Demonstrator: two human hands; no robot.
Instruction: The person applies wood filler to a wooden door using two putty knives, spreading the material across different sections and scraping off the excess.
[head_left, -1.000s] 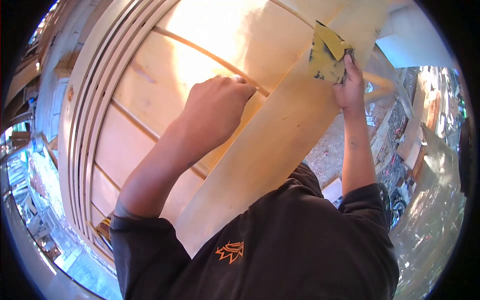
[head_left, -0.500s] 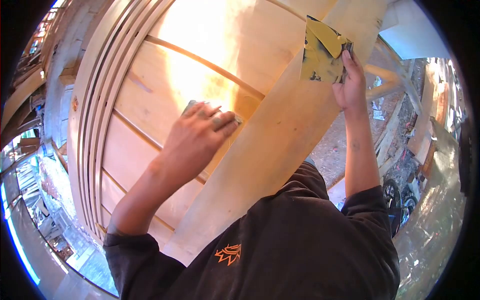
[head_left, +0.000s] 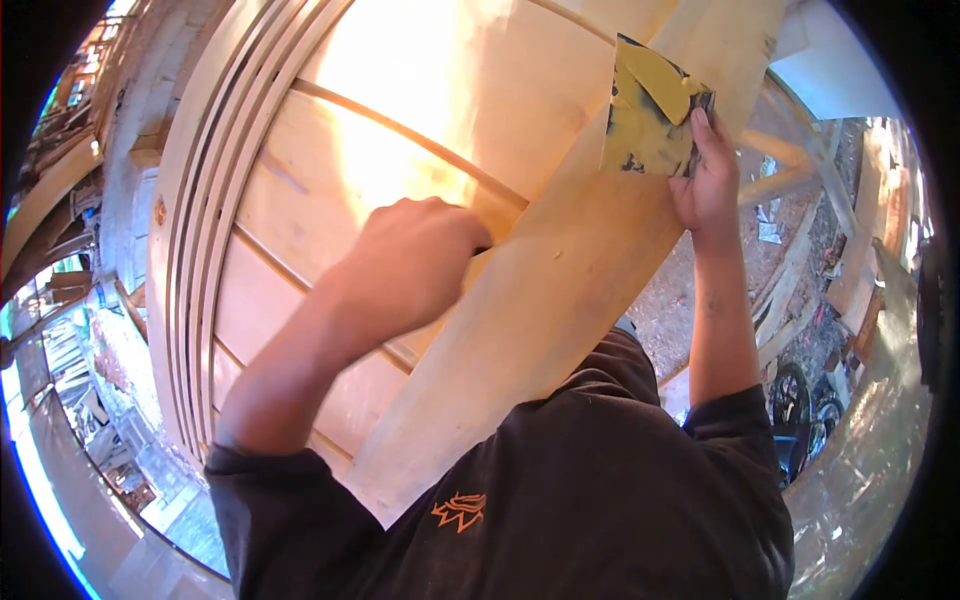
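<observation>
A large pale wooden panel door [head_left: 265,285] lies before me, with grooves between its panels and a wide flat border plank [head_left: 530,310] along my side. My left hand [head_left: 405,265] is closed low over a panel beside that plank, its fingers curled around a thin flat scraper that the hand now mostly hides. My right hand [head_left: 712,185] grips a square, smeared board [head_left: 640,135] by its edge, thumb on top. On that board sits a thick lump of yellow putty [head_left: 655,82]. The board is held above the border plank.
Long parallel wooden strips [head_left: 215,190] run along the door's far left side. To the right are scrap planks [head_left: 860,270] on the ground and a dark wheel [head_left: 790,400]. Bright sunlight glares on the upper panels.
My left hand has turned over at the wrist, so the scraper edges seen before are now hidden. The right hand and its putty board have shifted slightly downward and right in view.
</observation>
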